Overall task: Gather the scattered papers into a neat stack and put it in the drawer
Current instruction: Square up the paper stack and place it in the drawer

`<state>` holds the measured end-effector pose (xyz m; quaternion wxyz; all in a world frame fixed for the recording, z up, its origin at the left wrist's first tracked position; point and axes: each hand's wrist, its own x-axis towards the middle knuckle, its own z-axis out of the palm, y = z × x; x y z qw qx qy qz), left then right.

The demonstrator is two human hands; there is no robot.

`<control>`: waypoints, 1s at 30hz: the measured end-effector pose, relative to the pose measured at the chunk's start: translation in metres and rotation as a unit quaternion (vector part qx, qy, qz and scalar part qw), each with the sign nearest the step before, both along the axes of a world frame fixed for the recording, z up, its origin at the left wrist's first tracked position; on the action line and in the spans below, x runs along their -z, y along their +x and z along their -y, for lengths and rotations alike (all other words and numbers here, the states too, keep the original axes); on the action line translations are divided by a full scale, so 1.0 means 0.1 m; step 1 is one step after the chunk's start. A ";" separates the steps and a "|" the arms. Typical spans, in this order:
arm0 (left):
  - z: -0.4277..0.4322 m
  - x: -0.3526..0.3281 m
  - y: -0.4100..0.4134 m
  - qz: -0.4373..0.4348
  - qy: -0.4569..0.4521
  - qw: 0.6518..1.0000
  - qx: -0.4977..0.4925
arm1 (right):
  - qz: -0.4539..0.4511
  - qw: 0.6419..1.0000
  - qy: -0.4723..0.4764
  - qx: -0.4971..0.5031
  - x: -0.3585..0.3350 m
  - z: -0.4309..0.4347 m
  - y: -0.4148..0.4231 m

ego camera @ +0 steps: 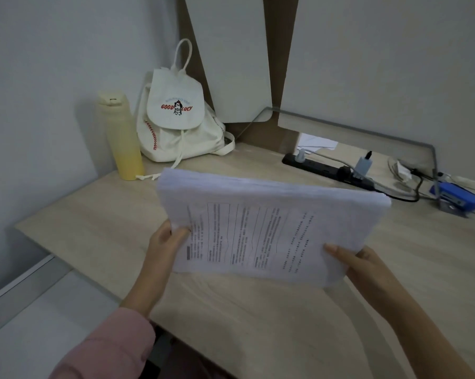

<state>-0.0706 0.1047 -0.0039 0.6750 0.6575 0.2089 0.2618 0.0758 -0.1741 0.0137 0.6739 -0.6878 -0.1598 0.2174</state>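
A thick stack of white printed papers (pixel 263 228) is held tilted above the light wooden desk (pixel 94 231), printed side facing me. My left hand (pixel 166 242) grips its lower left corner, thumb on the top sheet. My right hand (pixel 359 262) holds the lower right edge, thumb lying on the page. A few loose white sheets (pixel 317 143) lie at the back of the desk under the cabinet. No drawer is in view.
A yellow bottle (pixel 120 135) and a white drawstring backpack (pixel 179 116) stand at the back left. A black power strip (pixel 329 168) with plugs and cables, and a blue stapler (pixel 458 196), sit at the back right. White cabinet doors (pixel 231 56) hang above.
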 end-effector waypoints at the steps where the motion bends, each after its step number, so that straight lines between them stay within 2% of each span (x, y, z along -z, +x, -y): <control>1: 0.01 0.00 -0.01 -0.025 0.000 1.000 0.017 | -0.002 1.000 -0.008 0.005 0.01 0.00 -0.01; 3: -0.05 -0.06 0.02 -0.070 0.013 0.997 0.034 | -0.007 1.000 -0.020 0.015 -0.02 0.01 -0.01; 5: -0.15 -0.16 0.08 -0.109 -0.011 0.992 0.055 | -0.019 1.000 -0.019 0.006 -0.12 0.02 0.00; 9: -0.27 -0.28 0.10 -0.163 -0.172 0.962 0.134 | -0.084 0.995 -0.006 0.045 -0.15 0.00 -0.01; 14: -0.19 -0.25 0.13 -0.046 -0.320 0.944 0.071 | -0.126 0.984 0.062 0.113 0.05 -0.08 -0.17; 16: -0.10 -0.24 0.21 -0.041 -0.315 0.946 0.062 | -0.116 0.980 0.098 0.128 0.10 -0.16 -0.24; 20: 0.12 -0.28 0.39 -0.039 -0.284 0.957 0.043 | -0.104 0.978 0.158 0.092 0.10 -0.33 -0.40; 24: 0.29 -0.30 0.47 0.002 -0.296 0.950 -0.101 | -0.126 0.976 0.167 0.064 0.14 -0.39 -0.55; 26: 0.30 -0.35 0.44 0.025 -0.263 0.951 -0.161 | -0.139 0.979 0.147 0.032 0.17 -0.35 -0.62; 30: 0.22 -0.57 0.29 0.083 -0.144 0.978 -0.129 | -0.165 0.979 0.120 -0.012 0.10 -0.12 -0.54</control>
